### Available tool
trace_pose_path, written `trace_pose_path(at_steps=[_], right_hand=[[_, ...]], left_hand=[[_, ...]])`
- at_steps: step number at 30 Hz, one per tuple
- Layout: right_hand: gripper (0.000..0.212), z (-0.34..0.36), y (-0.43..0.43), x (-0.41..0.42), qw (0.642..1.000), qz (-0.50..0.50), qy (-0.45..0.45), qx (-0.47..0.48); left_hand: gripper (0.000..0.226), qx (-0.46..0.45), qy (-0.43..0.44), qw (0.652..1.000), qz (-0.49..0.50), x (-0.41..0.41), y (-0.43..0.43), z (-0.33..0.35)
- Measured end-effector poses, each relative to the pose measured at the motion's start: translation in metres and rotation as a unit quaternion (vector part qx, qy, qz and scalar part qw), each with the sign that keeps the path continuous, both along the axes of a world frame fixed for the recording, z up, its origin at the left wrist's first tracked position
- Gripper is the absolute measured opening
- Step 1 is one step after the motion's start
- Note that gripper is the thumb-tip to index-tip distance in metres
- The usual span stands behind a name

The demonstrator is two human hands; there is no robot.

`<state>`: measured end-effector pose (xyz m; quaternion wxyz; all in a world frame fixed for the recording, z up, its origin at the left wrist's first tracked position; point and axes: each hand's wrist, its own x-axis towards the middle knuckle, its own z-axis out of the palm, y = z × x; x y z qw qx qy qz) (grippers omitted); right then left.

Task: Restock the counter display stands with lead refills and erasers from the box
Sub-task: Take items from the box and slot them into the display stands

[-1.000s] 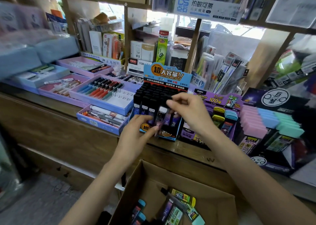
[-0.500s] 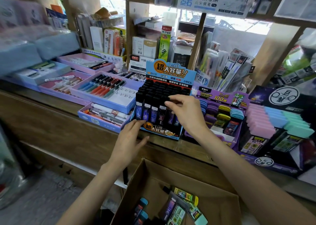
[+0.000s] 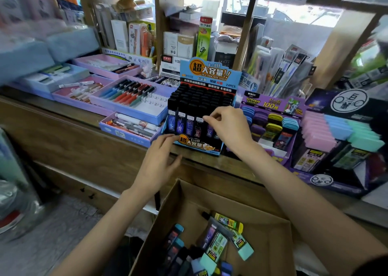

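Left of the blue cardboard lead-refill display stand point(image 3: 207, 74), lilac and blue trays of pens point(image 3: 130, 99) lie on the wooden counter point(image 3: 63, 129). The left hand point(image 3: 157, 166) reaches up to the stand's lower left front corner. Its fingers are loosely extended, with the tips resting against the printed front lip, and it grips nothing. The stand is packed with rows of black-capped lead refill tubes point(image 3: 190, 126) standing upright. Below the stand, in front of the counter, sits an open brown cardboard box point(image 3: 266, 233) holding more refill tubes and sleeved teal erasers point(image 3: 241, 240). The right hand point(image 3: 228, 129) is at the right part of the stand's front row. Its fingers are curled and their tips are on a tube's cap, but I cannot tell whether they pinch it or only press it. Just right of the stand is a purple cardboard stand point(image 3: 270, 103) of oval erasers point(image 3: 275, 118). Further right are pink, blue and mint block erasers point(image 3: 336, 129).
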<state>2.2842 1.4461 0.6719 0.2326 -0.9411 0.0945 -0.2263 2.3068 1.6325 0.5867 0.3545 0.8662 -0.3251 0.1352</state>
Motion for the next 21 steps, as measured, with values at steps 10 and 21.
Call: trace_pose_path(at_steps=[10,21], right_hand=[[0.021,-0.067,-0.027,-0.122,0.987,0.098,0.121,0.045],[0.046,-0.270,-0.061,-0.189,0.916,-0.031,0.379,0.126]], left_hand=[[0.040,0.090,0.219,0.969,-0.065,-0.071,0.005,-0.086],[0.104,0.329,0.459,0.824,0.039,-0.108,-0.011,-0.206]])
